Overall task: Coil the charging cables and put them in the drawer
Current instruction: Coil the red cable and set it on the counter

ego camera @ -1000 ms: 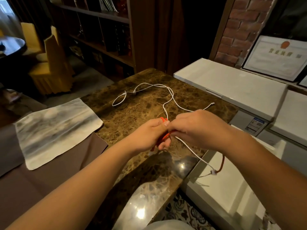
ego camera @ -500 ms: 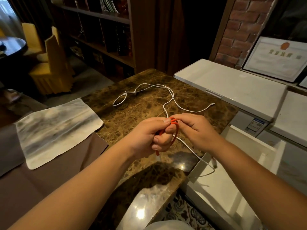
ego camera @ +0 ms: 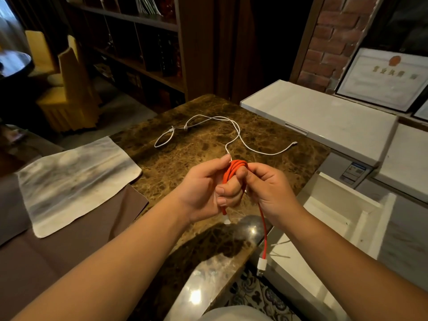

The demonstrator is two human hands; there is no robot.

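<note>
A pale cloth [ego camera: 76, 181] is laid on the marble table [ego camera: 185, 158], left of the hands. Over the table's near right part, an orange cable [ego camera: 234, 172] is wound around the curled fingers of the left hand [ego camera: 208, 191]. Its coil is pinched by the right hand [ego camera: 266, 188], and its white plug [ego camera: 262, 265] hangs below. Farther back on the table a white cable [ego camera: 231, 133] is spread loose. Right of the table, a white drawer [ego camera: 335, 218] stands open.

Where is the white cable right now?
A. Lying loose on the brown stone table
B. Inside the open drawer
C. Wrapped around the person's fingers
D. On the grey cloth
A: the white cable sprawls uncoiled on the stone table, while the red cable is the one wound round the left hand.
</note>
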